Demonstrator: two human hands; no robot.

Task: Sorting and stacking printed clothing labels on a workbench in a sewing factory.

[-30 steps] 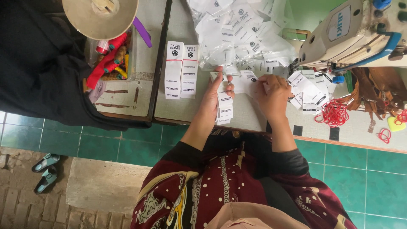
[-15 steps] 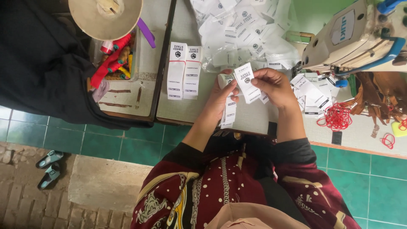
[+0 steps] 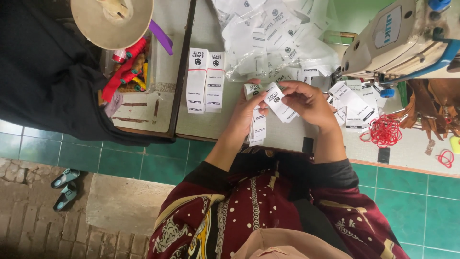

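Observation:
My left hand (image 3: pixel 249 112) grips a stack of long white printed labels (image 3: pixel 258 127) that hangs over the table's near edge. My right hand (image 3: pixel 309 103) pinches a single white label (image 3: pixel 279 102) and holds it tilted against the top of the stack. Both hands are over the grey table (image 3: pixel 211 122), close together. Two neat piles of the same labels (image 3: pixel 206 79) lie to the left of my left hand. A loose heap of white labels in clear plastic (image 3: pixel 275 36) lies just beyond my hands.
A cream sewing machine (image 3: pixel 397 38) stands at the right with more labels (image 3: pixel 352 103) at its base. Red rubber bands (image 3: pixel 385 130) lie near the table's right edge. At the left are a tan hat (image 3: pixel 112 19), a tray of small tools (image 3: pixel 127 72) and black cloth (image 3: pixel 48 72).
My right hand picked a single label from the table at the right, lifted it and brought it left to the stack in my left hand. The left hand stayed almost still.

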